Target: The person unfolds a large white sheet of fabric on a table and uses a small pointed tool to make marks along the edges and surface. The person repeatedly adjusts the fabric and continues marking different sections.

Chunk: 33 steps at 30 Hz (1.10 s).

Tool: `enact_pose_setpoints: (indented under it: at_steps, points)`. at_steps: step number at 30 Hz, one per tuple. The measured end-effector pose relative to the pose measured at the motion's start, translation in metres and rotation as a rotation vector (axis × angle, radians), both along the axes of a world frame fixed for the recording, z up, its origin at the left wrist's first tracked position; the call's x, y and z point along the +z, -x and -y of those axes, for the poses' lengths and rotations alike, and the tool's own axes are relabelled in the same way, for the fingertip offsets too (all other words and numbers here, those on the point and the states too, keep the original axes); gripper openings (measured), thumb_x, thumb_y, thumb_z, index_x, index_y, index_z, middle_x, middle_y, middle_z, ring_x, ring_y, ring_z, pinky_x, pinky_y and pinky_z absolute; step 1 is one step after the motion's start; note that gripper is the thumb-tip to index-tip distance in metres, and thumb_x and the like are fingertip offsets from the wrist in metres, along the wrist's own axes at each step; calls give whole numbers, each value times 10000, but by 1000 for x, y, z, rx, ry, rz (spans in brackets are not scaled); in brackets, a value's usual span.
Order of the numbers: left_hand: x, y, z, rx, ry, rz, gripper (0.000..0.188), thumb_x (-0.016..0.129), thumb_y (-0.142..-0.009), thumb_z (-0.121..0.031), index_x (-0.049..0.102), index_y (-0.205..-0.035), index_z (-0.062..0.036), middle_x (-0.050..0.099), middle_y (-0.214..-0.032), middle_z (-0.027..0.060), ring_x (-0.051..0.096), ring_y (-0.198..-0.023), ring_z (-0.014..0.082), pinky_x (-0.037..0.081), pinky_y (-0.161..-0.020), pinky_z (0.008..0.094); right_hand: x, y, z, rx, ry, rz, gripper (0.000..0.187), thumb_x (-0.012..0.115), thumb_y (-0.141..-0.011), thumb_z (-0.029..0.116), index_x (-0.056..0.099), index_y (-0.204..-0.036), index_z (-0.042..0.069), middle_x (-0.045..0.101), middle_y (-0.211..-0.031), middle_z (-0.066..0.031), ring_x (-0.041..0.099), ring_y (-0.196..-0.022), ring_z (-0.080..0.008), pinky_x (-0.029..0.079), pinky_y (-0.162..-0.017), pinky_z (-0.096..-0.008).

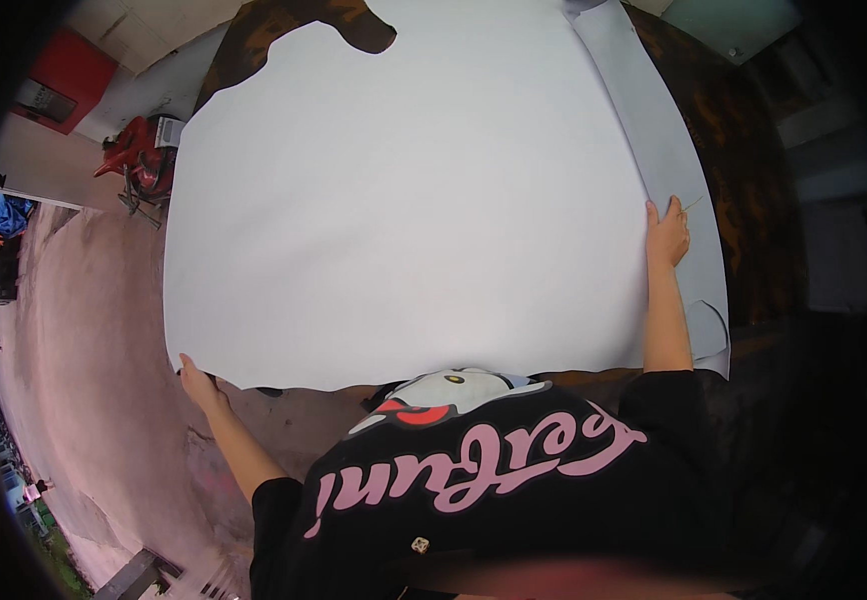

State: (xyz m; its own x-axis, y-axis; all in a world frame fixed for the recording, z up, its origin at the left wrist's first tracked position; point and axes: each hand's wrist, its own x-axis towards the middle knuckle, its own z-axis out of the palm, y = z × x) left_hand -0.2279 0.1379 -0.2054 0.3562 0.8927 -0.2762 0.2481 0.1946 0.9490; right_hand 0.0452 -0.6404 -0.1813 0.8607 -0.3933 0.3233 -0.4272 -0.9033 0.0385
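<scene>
White sheet [404, 200] over brown surface [749, 200], corner in left hand [197, 380], right hand [669, 237] unclear in grip, red machine [144, 155] at left.

Your white sheet [404, 200] lies broad and mostly flat on the brown table [754, 220], covering most of its left edge and reaching its near edge. Irregular outline, rounded notch by the table's far left corner. Greyish strip [669, 150] along your right side, fold or second layer unclear. Small curled flap [707, 330] toward the near right corner.
</scene>
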Motion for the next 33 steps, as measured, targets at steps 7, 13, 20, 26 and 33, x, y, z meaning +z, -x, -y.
enact_pose_setpoints:
  at_steps: [7, 13, 20, 26, 33]
  points:
    - [45, -8, -13, 72, -231, 59, 407, 519, -997, -314, 608, -1084, 73, 653, -1056, 129, 630, -917, 202, 499, -817, 323, 38, -3, 4, -63, -11, -80, 583, 405, -957, 581, 597, -1257, 120, 688, -1069, -171, 661, -960, -372, 521, -799, -473]
    - [28, 26, -116, 203, -441, -109, 390, 539, -983, -304, 621, -1085, 63, 665, -1038, 126, 635, -927, 219, 516, -768, 335, 33, 51, -89, 15, -69, -72, 607, 419, -949, 592, 614, -1259, 107, 691, -1075, -169, 666, -963, -358, 523, -817, -449]
    - [-63, 16, -179, 252, 142, -304, 587, 554, -934, -390, 489, -1319, 48, 579, -1248, 183, 566, -1146, 291, 435, -978, 426, 51, 74, -150, 150, -168, -167, 636, 447, -943, 592, 629, -1223, 51, 698, -1040, -184, 666, -950, -367, 517, -827, -445]
    - [-21, -55, -48, 136, -779, -732, 563, 461, -950, -491, 462, -1400, -153, 346, -1511, 132, 174, -1431, 402, 41, -1099, 680, 73, 34, -68, 193, -310, -132, 676, 503, -929, 584, 634, -1184, -29, 690, -1031, -218, 663, -979, -322, 499, -862, -399]
    - [28, -151, 113, -441, -560, -583, 625, 302, -974, -574, 377, -1467, -198, 202, -1583, 115, 39, -1453, 445, -25, -1098, 677, 112, 2, 123, -24, -355, 81, 591, 536, -918, 562, 691, -1109, 25, 711, -969, -142, 663, -915, -272, 493, -834, -367]
